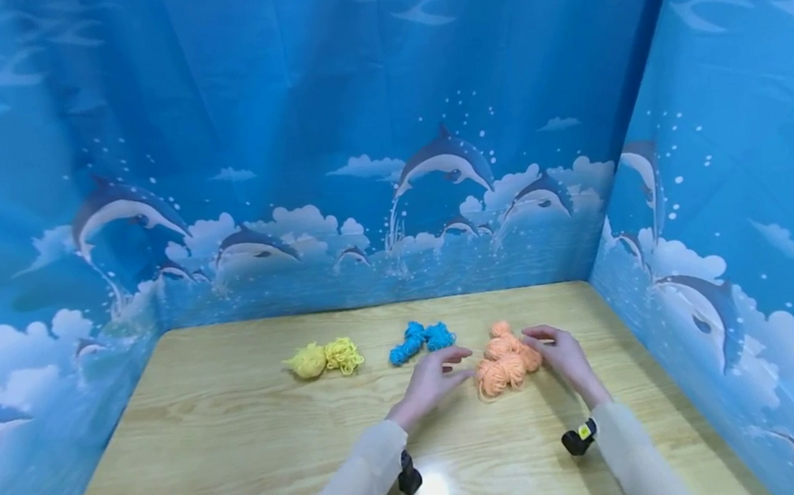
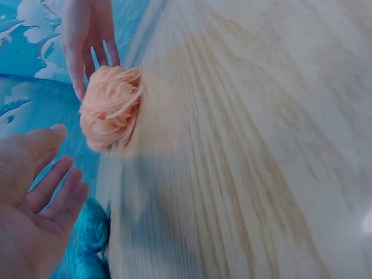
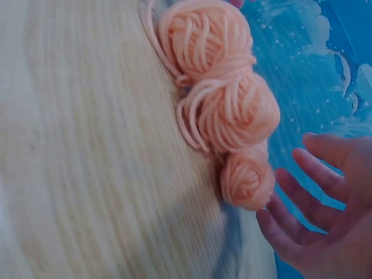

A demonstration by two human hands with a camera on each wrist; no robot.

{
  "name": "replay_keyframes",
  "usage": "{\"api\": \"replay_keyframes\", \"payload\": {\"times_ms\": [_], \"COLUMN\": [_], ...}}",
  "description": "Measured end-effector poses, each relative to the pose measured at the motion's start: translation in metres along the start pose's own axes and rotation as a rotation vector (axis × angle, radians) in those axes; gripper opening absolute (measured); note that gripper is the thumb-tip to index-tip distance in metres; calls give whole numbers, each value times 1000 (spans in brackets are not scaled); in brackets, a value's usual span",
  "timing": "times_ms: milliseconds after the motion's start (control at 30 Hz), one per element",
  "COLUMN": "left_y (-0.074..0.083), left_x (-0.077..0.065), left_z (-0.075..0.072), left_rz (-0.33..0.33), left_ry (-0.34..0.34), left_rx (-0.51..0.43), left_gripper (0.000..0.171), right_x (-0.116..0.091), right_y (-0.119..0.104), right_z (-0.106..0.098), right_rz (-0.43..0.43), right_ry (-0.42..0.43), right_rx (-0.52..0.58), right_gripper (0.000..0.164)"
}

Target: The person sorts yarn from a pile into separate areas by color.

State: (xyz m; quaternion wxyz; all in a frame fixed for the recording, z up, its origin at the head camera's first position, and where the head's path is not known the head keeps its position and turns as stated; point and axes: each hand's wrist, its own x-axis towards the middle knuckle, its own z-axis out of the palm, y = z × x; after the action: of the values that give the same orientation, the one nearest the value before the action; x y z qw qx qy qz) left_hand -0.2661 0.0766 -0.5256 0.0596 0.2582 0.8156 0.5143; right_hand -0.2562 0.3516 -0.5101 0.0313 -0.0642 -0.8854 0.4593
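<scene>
Several peach yarn balls [image 1: 505, 370] lie bunched together on the right part of the table, with loose strands at the near edge. My left hand [image 1: 433, 381] is just left of the bunch, its fingers loosely bent and holding nothing. On the other side my right hand [image 1: 562, 355] reaches in with spread, relaxed fingers. In the right wrist view, its fingertips are beside the smallest visible yarn ball [image 3: 247, 180]; whether they touch it I cannot tell. The left wrist view shows a gap between my left fingers and the nearest peach ball [image 2: 110, 110].
Blue yarn balls [image 1: 413, 339] sit in a cluster behind my left hand. Farther left are two yellow yarn balls [image 1: 309, 361] side by side. The wooden table [image 1: 230, 462] is bordered at the back and right by a blue dolphin-print curtain [image 1: 349, 81].
</scene>
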Motion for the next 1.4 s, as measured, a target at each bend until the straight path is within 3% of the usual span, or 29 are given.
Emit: {"api": "replay_keyframes", "payload": {"times_ms": [233, 500, 1067, 1400], "left_y": [-5, -9, -15, -19], "left_x": [-14, -34, -81, -108], "left_z": [-19, -36, -69, -81], "left_rz": [10, -3, 21, 8], "left_ry": [60, 109, 155, 208], "left_rx": [-18, -8, 57, 113], "left_gripper": [34, 34, 35, 34], "right_x": [-9, -24, -58, -79], "right_y": [-6, -19, -52, -63], "right_z": [6, 18, 57, 82], "right_rz": [-69, -142, -284, -303], "right_ry": [169, 240, 119, 5], "right_rx": [-3, 27, 56, 13], "right_gripper": [38, 29, 28, 30]}}
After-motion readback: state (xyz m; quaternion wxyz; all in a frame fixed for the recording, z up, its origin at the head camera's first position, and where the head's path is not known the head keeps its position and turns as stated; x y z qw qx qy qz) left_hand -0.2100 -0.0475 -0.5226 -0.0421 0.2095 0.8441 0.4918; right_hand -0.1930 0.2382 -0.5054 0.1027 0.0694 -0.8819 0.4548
